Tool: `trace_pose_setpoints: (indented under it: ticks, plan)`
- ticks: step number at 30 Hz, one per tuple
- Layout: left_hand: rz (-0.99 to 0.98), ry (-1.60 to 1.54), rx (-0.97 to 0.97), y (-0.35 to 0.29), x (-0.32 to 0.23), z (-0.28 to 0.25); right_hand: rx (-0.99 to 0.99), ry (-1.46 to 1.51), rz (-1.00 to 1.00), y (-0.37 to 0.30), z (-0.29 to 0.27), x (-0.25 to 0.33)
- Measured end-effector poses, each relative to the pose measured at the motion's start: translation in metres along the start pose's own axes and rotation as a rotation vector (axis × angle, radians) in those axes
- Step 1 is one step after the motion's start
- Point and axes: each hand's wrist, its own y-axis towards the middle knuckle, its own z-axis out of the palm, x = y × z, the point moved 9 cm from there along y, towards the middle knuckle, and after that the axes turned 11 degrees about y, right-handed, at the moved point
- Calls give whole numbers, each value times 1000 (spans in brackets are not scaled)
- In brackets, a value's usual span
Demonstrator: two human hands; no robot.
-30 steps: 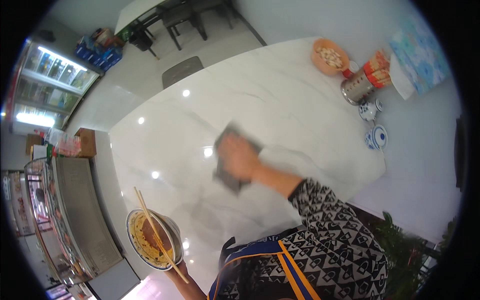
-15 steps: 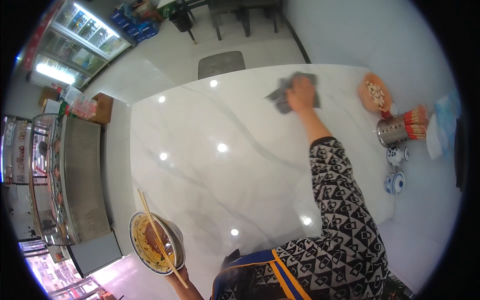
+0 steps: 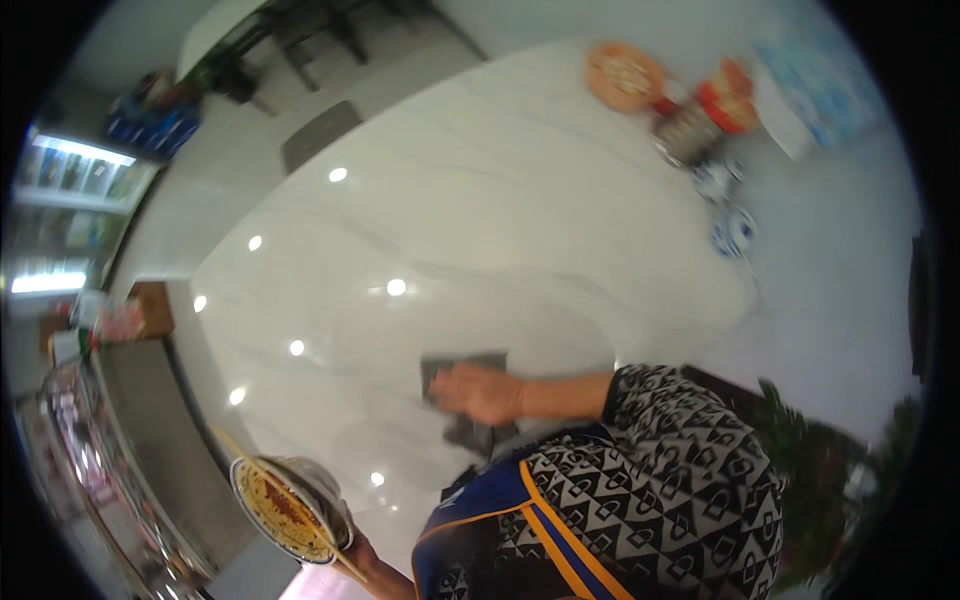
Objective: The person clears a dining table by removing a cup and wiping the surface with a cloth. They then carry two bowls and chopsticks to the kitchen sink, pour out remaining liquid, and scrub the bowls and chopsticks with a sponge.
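Note:
Near the front edge of the white marbled table (image 3: 480, 240), my right hand (image 3: 482, 393) presses a dark grey cloth (image 3: 478, 437) against the tabletop. Part of the cloth spreads out beyond the fingers, and some bunches up nearer my body. At the lower left, my left hand (image 3: 362, 562) holds a bowl (image 3: 272, 508) by its side, tilted, beside the table. Reddish-orange residue coats its patterned inside; a second bowl seems stacked with it. Pale chopsticks (image 3: 236, 447) lie across the bowl. Most of my left fingers are hidden behind it.
Along the wall side stand an orange basket (image 3: 625, 78) of pale pieces, a metal holder (image 3: 686, 135) with red-wrapped packets, and blue-and-white jars (image 3: 735, 232). A stool (image 3: 322, 135) is beyond the far edge. A counter (image 3: 150, 430) runs on the left, leafy plants (image 3: 800, 490) at lower right.
My right hand has drawn the cloth from the far right of the table back to the near edge. The view has turned; my left hand keeps hold of the bowl.

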Motion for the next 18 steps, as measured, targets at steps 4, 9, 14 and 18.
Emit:
trace_pose_setpoints:
  ticks: [4,9,14,18]
  plan:
    - [-66,-95,-79,3,1,14,-439,-574,413,-120,-167,-59]
    - [112,254,163,14,-10,55,-915,-911,735,-317,-289,-64]
    - [-156,-212,280,44,28,40,-1180,-960,1180,-383,-280,-76]
    - [-64,-191,361,87,57,34,-949,-1016,911,-240,-212,-87]
